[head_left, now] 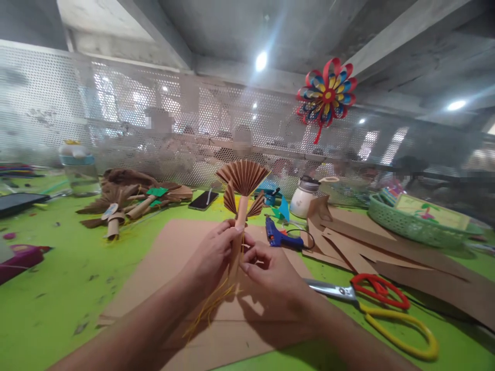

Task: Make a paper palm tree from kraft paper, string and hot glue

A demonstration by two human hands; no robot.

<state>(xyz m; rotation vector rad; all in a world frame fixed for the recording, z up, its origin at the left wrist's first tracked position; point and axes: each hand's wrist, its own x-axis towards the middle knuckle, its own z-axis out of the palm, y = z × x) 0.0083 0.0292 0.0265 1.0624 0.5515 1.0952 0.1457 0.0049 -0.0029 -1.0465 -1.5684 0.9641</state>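
A brown paper craft [242, 206] stands upright in front of me, with a pleated fan on top, two small pleated pieces at its sides and a rolled paper stem. My left hand [218, 247] is closed around the stem. My right hand [266, 263] pinches at the stem's right side, where a thin yellow strand [243, 242] runs down. Loose yellow strands [211, 309] hang below onto a large sheet of brown paper [154, 288] under both hands. Whether the right fingertips hold the strand or the stem's edge is hard to see.
Scissors [379, 304] with red and yellow handles lie at right. A blue glue gun [282, 236], a white jar [305, 198], cut brown paper [359, 237] and a green basket [421, 226] sit beyond. Finished-looking paper crafts [133, 206] and a phone [203, 200] are at left and centre back.
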